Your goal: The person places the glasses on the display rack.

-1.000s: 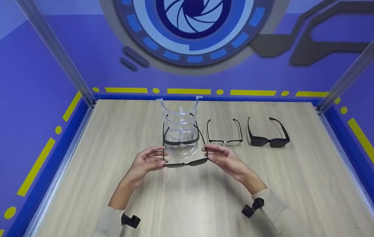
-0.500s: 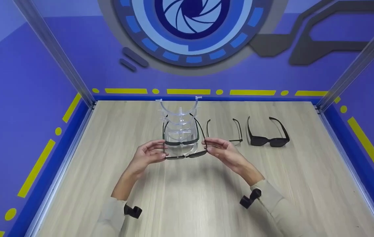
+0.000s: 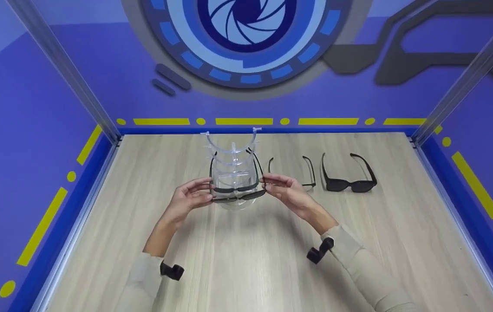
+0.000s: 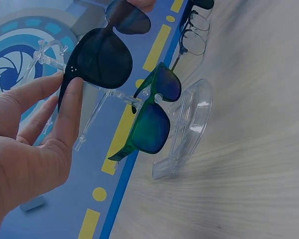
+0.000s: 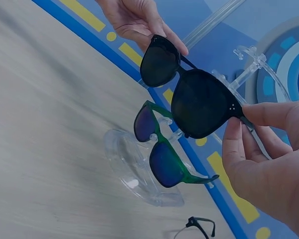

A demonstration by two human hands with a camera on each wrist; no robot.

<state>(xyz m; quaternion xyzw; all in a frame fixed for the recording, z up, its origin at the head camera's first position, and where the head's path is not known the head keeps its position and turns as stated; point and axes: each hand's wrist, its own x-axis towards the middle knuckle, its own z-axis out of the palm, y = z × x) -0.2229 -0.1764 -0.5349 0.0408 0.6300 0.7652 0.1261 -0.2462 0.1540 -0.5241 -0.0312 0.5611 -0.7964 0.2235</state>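
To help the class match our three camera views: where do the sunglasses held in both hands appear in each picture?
Head: the held sunglasses sit near mid-width, below mid-height.
Left wrist: the held sunglasses are at upper left.
Right wrist: the held sunglasses are above centre, slightly right.
Shared landmark: the clear stand.

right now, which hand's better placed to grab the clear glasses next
Probably the right hand: it's nearer the clear glasses, while the left hand is across the stand. Both grip the same sunglasses, so neither is free.
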